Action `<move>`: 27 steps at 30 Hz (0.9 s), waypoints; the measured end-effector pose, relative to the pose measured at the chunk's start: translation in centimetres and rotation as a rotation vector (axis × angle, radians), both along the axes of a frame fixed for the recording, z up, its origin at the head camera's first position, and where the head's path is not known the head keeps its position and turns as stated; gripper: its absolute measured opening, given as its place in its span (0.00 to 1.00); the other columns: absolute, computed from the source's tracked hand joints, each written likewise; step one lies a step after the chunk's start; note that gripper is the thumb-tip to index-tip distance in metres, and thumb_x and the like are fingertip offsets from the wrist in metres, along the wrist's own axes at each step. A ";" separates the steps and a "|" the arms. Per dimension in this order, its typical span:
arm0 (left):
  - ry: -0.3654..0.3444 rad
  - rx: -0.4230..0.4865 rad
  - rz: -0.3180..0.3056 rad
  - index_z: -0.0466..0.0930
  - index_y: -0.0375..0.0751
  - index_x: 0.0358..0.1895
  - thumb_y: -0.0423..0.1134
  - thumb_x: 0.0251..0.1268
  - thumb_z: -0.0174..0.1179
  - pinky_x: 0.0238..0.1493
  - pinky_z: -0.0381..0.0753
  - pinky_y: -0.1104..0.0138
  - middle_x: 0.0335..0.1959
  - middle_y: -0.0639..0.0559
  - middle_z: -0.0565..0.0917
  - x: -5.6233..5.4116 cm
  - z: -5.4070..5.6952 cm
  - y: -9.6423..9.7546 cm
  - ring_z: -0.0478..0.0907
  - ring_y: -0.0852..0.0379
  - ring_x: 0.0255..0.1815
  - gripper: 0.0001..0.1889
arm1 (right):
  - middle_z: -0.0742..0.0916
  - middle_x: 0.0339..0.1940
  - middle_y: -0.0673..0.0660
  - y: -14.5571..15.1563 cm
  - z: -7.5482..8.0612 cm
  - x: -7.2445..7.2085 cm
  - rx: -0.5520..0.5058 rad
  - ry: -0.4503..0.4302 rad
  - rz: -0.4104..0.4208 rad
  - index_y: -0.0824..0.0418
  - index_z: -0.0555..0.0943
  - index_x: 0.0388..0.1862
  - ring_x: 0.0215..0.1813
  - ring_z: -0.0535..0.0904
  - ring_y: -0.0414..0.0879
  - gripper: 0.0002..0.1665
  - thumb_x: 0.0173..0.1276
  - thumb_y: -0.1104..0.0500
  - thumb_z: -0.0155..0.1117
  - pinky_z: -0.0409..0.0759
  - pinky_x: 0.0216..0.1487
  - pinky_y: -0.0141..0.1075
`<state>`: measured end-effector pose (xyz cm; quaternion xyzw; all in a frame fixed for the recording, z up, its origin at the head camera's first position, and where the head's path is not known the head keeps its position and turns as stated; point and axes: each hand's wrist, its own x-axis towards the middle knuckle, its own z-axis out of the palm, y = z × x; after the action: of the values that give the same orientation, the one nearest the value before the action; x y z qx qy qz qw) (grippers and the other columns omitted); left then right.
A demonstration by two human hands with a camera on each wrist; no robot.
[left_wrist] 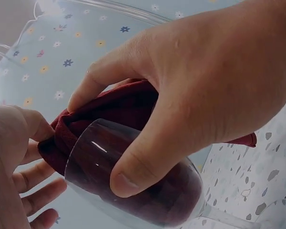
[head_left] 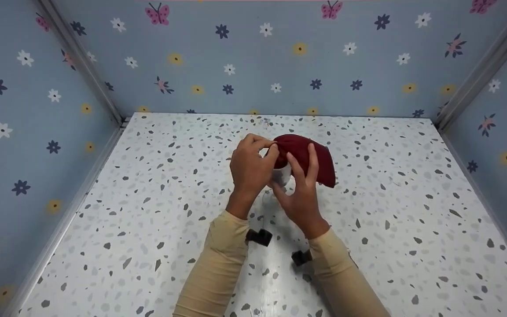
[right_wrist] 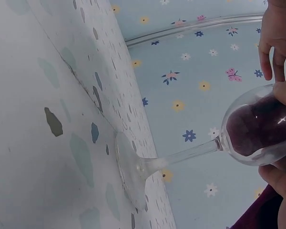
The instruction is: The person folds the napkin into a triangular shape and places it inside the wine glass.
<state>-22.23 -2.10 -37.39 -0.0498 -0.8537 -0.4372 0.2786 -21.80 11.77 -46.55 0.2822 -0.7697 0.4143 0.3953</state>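
Note:
A clear stemmed wine glass [head_left: 281,177] stands on its foot [right_wrist: 129,171] on the speckled tabletop. Part of a dark red cloth napkin [head_left: 323,164] fills its bowl [right_wrist: 257,126], and the rest spills over the rim, fanning out to the right. With its thumb on the near side of the bowl and fingers round the far side, my right hand [head_left: 302,193] grips the glass; its index fingertip touches the cloth at the rim. My left hand [head_left: 252,165] pinches the cloth at the mouth of the glass between thumb and index finger, its other fingers spread [left_wrist: 38,186].
White tabletop with grey specks [head_left: 148,220] surrounds the glass. Blue flowered panels [head_left: 244,57] enclose it at the back and both sides, with metal strips [head_left: 84,66] at the corners. Small black wrist cameras [head_left: 260,237] stick out from both sleeves.

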 end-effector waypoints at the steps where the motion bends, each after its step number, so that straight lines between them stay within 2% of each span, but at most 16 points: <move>1: -0.013 0.015 0.000 0.91 0.45 0.38 0.43 0.68 0.62 0.37 0.79 0.61 0.38 0.55 0.82 0.0 0.0 0.0 0.79 0.57 0.37 0.10 | 0.53 0.78 0.74 0.0 0.0 0.0 0.001 -0.001 -0.001 0.58 0.66 0.75 0.79 0.52 0.63 0.44 0.61 0.58 0.76 0.71 0.67 0.48; 4: -0.036 0.053 0.003 0.91 0.44 0.37 0.43 0.68 0.61 0.31 0.79 0.65 0.37 0.56 0.81 -0.1 -0.1 0.0 0.79 0.60 0.36 0.10 | 0.53 0.78 0.74 0.0 0.0 0.1 0.003 0.000 0.006 0.57 0.66 0.75 0.79 0.52 0.63 0.44 0.61 0.58 0.76 0.71 0.67 0.48; 10: -0.036 0.172 -0.017 0.90 0.40 0.40 0.41 0.70 0.59 0.37 0.83 0.65 0.38 0.52 0.81 -0.4 -0.3 -0.3 0.81 0.59 0.39 0.11 | 0.51 0.78 0.75 0.0 0.0 0.0 0.004 -0.004 0.046 0.53 0.67 0.75 0.79 0.50 0.64 0.43 0.63 0.59 0.74 0.68 0.69 0.50; 14: -0.012 0.214 -0.070 0.89 0.39 0.43 0.39 0.71 0.58 0.41 0.83 0.65 0.42 0.51 0.82 -0.5 -0.6 -0.5 0.81 0.59 0.42 0.11 | 0.50 0.78 0.75 0.1 -0.2 -0.1 -0.007 -0.008 0.063 0.49 0.68 0.75 0.80 0.48 0.65 0.42 0.64 0.59 0.74 0.67 0.70 0.51; 18: -0.001 0.120 -0.140 0.87 0.43 0.51 0.40 0.70 0.59 0.51 0.80 0.62 0.52 0.52 0.81 -0.6 -0.6 -0.8 0.77 0.59 0.54 0.12 | 0.50 0.79 0.75 0.0 -0.3 0.0 -0.018 -0.013 0.079 0.49 0.70 0.74 0.79 0.51 0.64 0.40 0.64 0.60 0.73 0.70 0.68 0.49; 23: -0.119 -0.059 -0.195 0.81 0.47 0.64 0.49 0.67 0.62 0.60 0.75 0.54 0.69 0.51 0.72 -0.9 0.7 -1.1 0.64 0.52 0.70 0.23 | 0.50 0.79 0.73 -0.2 -0.2 0.3 0.004 -0.044 0.068 0.48 0.72 0.73 0.77 0.57 0.60 0.38 0.66 0.62 0.71 0.74 0.65 0.46; 25: -0.158 -0.105 -0.204 0.81 0.48 0.64 0.51 0.65 0.64 0.59 0.76 0.53 0.72 0.50 0.69 -1.1 1.2 -1.0 0.61 0.50 0.72 0.25 | 0.50 0.80 0.72 -0.2 -0.1 0.4 0.005 -0.052 0.068 0.47 0.72 0.73 0.77 0.58 0.59 0.37 0.66 0.62 0.70 0.74 0.64 0.45; 27: -0.167 -0.126 -0.199 0.83 0.49 0.61 0.51 0.64 0.66 0.58 0.77 0.53 0.72 0.50 0.68 -1.3 1.6 -1.0 0.61 0.49 0.72 0.23 | 0.49 0.80 0.71 -0.2 0.0 0.3 0.001 -0.051 0.078 0.48 0.73 0.73 0.76 0.60 0.58 0.37 0.66 0.62 0.70 0.75 0.64 0.45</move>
<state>-23.58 -3.07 -35.82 -0.1152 -0.8903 -0.4111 0.1582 -21.47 11.61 -46.56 0.3018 -0.7681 0.4360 0.3589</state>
